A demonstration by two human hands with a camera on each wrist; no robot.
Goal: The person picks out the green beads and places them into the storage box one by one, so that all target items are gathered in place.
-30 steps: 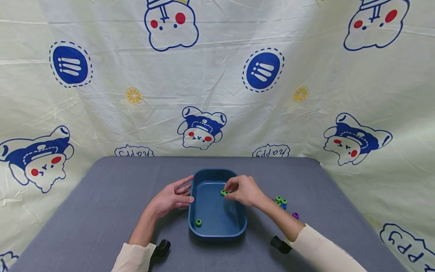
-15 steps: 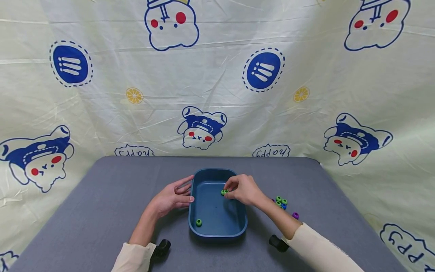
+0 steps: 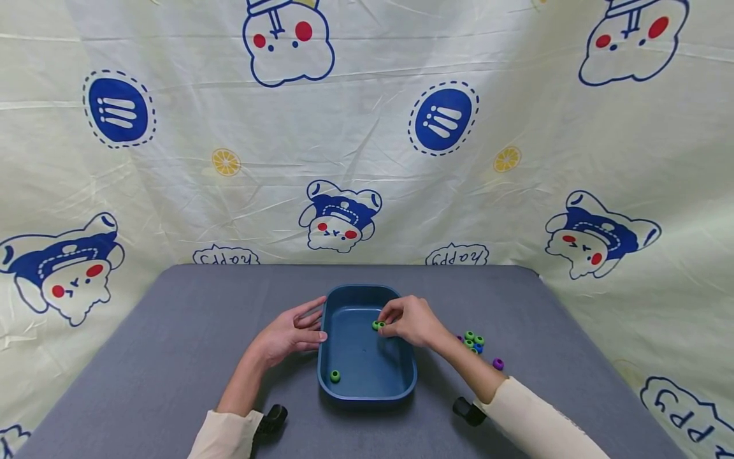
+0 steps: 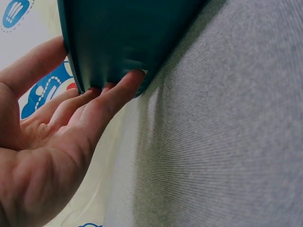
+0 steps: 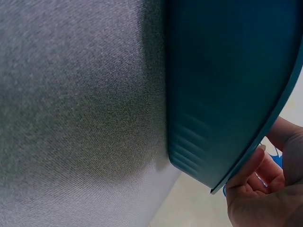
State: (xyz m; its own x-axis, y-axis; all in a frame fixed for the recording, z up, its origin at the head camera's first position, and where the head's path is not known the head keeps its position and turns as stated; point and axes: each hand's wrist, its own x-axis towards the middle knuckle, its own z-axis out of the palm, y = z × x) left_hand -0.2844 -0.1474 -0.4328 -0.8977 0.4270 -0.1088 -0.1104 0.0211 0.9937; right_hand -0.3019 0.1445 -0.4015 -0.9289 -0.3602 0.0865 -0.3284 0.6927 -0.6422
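Observation:
A dark blue rectangular tray (image 3: 367, 400) stands on the table. My left hand (image 3: 287, 336) rests against its left side, fingers extended; in the left wrist view the thumb (image 4: 45, 56) touches the rim and the other fingertips meet the outer wall. My right hand (image 3: 414, 322) reaches over the tray's right rim, curled, and pinches a green bead (image 3: 381, 326) between thumb and fingers. Right beside it, another green bead (image 3: 375, 326) shows just left of the fingertips. A further green bead (image 3: 335, 376) lies in the near left corner. The tray wall hides the beads from both wrist views.
Several loose beads lie to the right of the tray, partly behind the right forearm: green beads (image 3: 469, 335), a blue bead (image 3: 478, 349) and purple ones. One purple bead (image 3: 498, 364) sits apart, nearer the sleeve. A printed cloth (image 3: 367, 127) hangs behind the grey table (image 3: 229, 299).
The right forearm and its wrist camera have shifted very slightly left. Both hands keep their places, and the beads in the tray look unmoved.

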